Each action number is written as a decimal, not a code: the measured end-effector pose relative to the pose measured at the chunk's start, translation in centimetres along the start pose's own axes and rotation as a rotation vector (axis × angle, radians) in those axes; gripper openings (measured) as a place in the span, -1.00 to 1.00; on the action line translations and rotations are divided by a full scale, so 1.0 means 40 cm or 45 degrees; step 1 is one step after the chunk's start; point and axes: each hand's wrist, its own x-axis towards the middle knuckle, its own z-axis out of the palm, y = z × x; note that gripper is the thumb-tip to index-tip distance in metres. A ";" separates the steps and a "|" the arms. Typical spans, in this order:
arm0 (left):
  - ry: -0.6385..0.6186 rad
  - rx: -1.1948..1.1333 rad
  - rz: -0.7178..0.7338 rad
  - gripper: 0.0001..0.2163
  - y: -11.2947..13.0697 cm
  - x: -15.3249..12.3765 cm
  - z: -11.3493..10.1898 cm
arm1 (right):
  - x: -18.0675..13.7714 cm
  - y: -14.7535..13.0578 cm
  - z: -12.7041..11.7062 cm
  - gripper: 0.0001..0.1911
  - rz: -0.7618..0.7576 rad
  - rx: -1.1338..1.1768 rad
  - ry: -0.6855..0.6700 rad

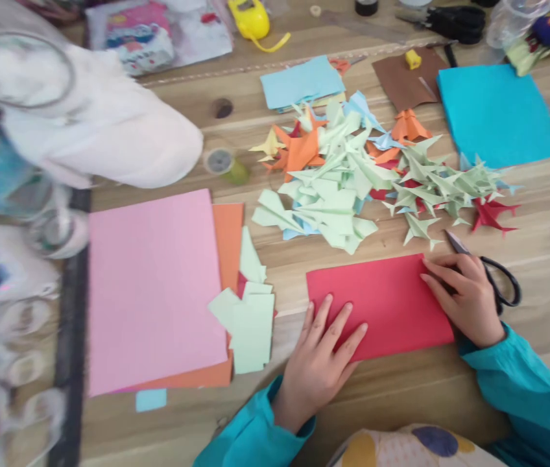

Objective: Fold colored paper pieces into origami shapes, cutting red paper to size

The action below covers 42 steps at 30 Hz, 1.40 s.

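A red sheet of paper (pixel 386 301) lies flat on the wooden table (pixel 401 395) in front of me. My left hand (pixel 316 363) rests open on its lower left corner, fingers stretched flat. My right hand (pixel 467 298) lies on the sheet's right edge with fingers spread and pressing down, holding nothing. Black-handled scissors (pixel 496 279) lie on the table right behind that hand, partly hidden by it.
A pile of folded green, orange and red paper shapes (pixel 367 175) sits behind the red sheet. Pink paper (pixel 153 285) over orange sheets lies left, with pale green scraps (pixel 250 324). A blue sheet (pixel 499 113) is far right. A white blurred bulk (pixel 104 123) is at upper left.
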 end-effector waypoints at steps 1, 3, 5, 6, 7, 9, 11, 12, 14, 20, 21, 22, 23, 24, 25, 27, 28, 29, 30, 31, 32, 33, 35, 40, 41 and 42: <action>-0.010 0.004 0.001 -0.59 0.001 0.000 -0.001 | 0.000 0.002 0.000 -0.80 -0.009 -0.009 -0.001; -0.022 0.005 -0.002 -0.58 0.001 -0.001 -0.003 | -0.001 0.007 0.000 -0.79 -0.031 -0.034 0.005; -0.015 0.007 -0.004 -0.57 0.000 -0.001 -0.002 | -0.002 0.013 0.001 -0.78 -0.056 -0.056 0.023; -0.009 0.012 -0.007 -0.56 0.000 -0.002 -0.002 | -0.003 0.016 0.002 -0.78 -0.060 -0.077 0.044; -0.004 0.017 -0.010 -0.56 0.000 -0.002 -0.002 | -0.003 0.018 0.003 -0.77 -0.073 -0.093 0.031; 0.000 0.021 -0.018 -0.56 0.001 -0.002 -0.003 | -0.004 0.021 0.004 -0.75 -0.105 -0.119 0.050; -0.005 0.012 -0.028 -0.56 0.002 -0.002 -0.004 | -0.004 0.024 0.004 -0.73 -0.117 -0.142 0.052; -0.007 0.005 -0.033 -0.55 0.003 -0.002 -0.005 | -0.004 0.025 0.003 -0.73 -0.124 -0.149 0.054; -0.006 -0.007 -0.043 -0.55 0.004 -0.002 -0.007 | -0.004 0.026 0.001 -0.72 -0.126 -0.149 0.054; 0.003 -0.031 -0.062 -0.57 0.005 -0.003 -0.004 | -0.002 0.027 -0.003 -0.70 -0.165 -0.158 0.055; 0.003 -0.032 -0.061 -0.57 0.005 -0.003 -0.003 | -0.001 0.028 -0.002 -0.70 -0.165 -0.162 0.053; 0.008 -0.033 -0.060 -0.57 0.005 -0.004 -0.001 | -0.002 0.028 -0.001 -0.70 -0.164 -0.166 0.052; 0.019 -0.036 -0.058 -0.58 0.005 -0.004 0.000 | -0.002 0.029 -0.001 -0.70 -0.163 -0.169 0.053; 0.030 -0.039 -0.057 -0.58 0.005 -0.004 0.001 | -0.003 0.031 0.000 -0.70 -0.159 -0.170 0.054; 0.037 -0.040 -0.057 -0.59 0.005 -0.004 0.001 | -0.004 0.032 0.001 -0.70 -0.154 -0.168 0.056; 0.039 -0.038 -0.058 -0.59 0.005 -0.004 0.001 | -0.006 0.036 0.001 -0.71 -0.135 -0.160 0.058; 0.036 -0.035 -0.060 -0.60 0.005 -0.004 0.001 | -0.007 0.037 0.001 -0.71 -0.124 -0.155 0.057; 0.033 -0.033 -0.062 -0.60 0.005 -0.003 0.000 | -0.008 0.038 0.001 -0.71 -0.114 -0.151 0.056; 0.034 -0.032 -0.064 -0.60 0.006 -0.003 -0.001 | -0.008 0.038 0.001 -0.70 -0.109 -0.149 0.056; 0.038 -0.032 -0.065 -0.61 0.006 -0.003 -0.002 | -0.008 0.038 0.001 -0.69 -0.111 -0.149 0.058; 0.042 -0.033 -0.066 -0.61 0.006 -0.003 -0.002 | -0.008 0.037 0.002 -0.68 -0.116 -0.148 0.060; 0.044 -0.034 -0.067 -0.61 0.006 -0.003 -0.002 | -0.007 0.036 0.002 -0.66 -0.124 -0.148 0.062; 0.047 -0.036 -0.067 -0.61 0.007 -0.003 -0.002 | -0.006 0.033 0.003 -0.64 -0.129 -0.142 0.062; 0.026 -0.026 -0.071 -0.59 0.006 -0.003 -0.001 | -0.004 0.030 0.003 -0.65 -0.136 -0.124 0.060; 0.019 -0.021 -0.069 -0.59 0.005 -0.003 -0.001 | -0.003 0.031 0.003 -0.66 -0.136 -0.126 0.061; 0.015 -0.015 -0.067 -0.59 0.004 -0.003 -0.002 | -0.003 0.031 0.004 -0.68 -0.132 -0.130 0.062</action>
